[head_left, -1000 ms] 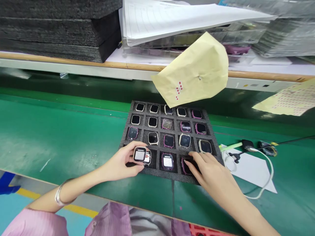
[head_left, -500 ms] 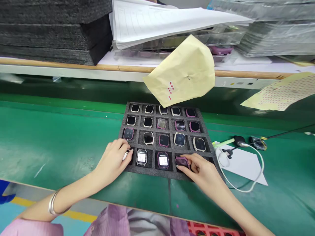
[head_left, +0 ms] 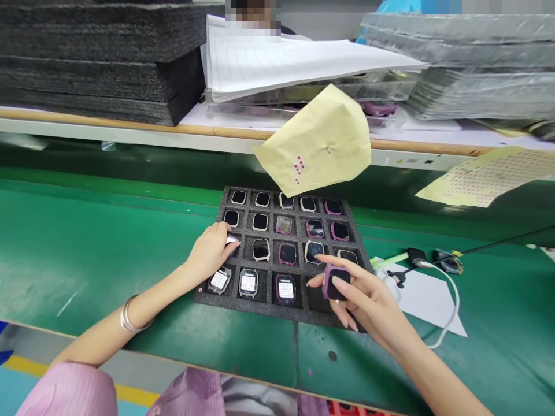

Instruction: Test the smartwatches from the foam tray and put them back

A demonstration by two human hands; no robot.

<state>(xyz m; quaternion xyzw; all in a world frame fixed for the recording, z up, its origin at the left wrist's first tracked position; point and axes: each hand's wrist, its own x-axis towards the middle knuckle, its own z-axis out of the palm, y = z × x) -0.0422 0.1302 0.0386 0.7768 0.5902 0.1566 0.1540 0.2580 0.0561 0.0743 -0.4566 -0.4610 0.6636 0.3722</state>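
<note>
Three watches with white lit screens lie side by side in the nearest row of the foam tray, from 8 round to 6 o'clock, taking 12 as its far edge. As far as shows, these three are switched on, each in its own pocket. At 4 o'clock the right hand pinches a purple watch between thumb and fingers, just above that row; its face looks dark, so it seems to be among those left.

Well apart from it, at 9 o'clock, the left hand has thumb and fingertips on a partly covered watch in the second row. How firmly they grip is hidden, and the pale patch on the screen could be light or glare.

Beyond, the remaining watches, cream-rimmed and purple, show no lit display, so most appear still to do. At 3 o'clock, outside the tray, a white cable curves over a white sheet. Yellow paper hangs at 12; black foam blocks are stacked farther off, at 10.
</note>
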